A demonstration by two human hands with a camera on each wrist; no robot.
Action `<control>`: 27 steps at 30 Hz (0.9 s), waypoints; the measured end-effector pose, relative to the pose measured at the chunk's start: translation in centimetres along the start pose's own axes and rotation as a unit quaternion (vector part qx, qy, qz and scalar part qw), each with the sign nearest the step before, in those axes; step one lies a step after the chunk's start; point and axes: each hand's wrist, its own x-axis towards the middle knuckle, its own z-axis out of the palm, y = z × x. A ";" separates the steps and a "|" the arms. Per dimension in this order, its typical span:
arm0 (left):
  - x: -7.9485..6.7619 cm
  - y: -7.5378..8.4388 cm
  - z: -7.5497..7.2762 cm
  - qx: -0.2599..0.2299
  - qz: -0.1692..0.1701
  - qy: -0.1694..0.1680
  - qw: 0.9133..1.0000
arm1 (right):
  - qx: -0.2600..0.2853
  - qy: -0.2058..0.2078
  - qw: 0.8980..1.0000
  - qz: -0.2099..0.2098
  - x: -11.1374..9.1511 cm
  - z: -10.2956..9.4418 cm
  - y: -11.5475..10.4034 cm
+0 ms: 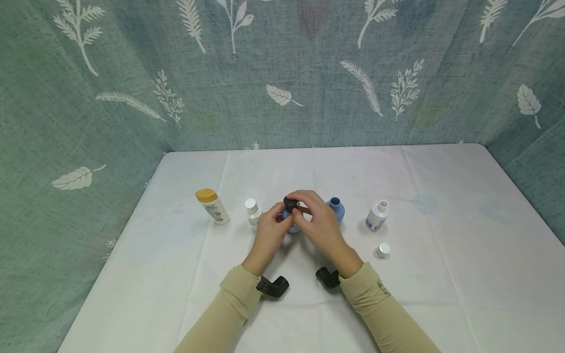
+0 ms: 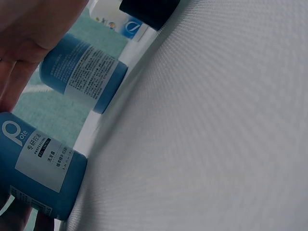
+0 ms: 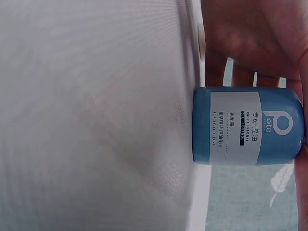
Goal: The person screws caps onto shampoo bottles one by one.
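Observation:
A blue shampoo bottle [image 1: 293, 229] stands upright on the table between both hands, its pale front label plain in the right wrist view. My left hand [image 1: 267, 234] holds this bottle from the left, fingers close to its neck. On its top sits a black cap [image 1: 290, 204], which my right hand [image 1: 321, 223] pinches between thumb and fingers. Just beyond the right hand is a second blue bottle [image 1: 338, 211] with an uncovered mouth, partly hidden by that hand. In the left wrist view, the held blue bottle [image 2: 45, 166] has its base on the cloth.
Left of the hands stand a white bottle [image 1: 253, 214] with a white cap and a white bottle with a yellow cap [image 1: 214, 208]. To the right is an uncapped white bottle [image 1: 376, 217], with a loose white cap [image 1: 383, 250] nearer me. Patterned curtains border the white-covered table [image 1: 441, 274].

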 end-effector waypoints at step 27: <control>0.1 0.1 0.0 -0.002 -0.006 -0.001 1.000 | -0.034 -0.001 0.999 0.004 0.0 0.1 0.0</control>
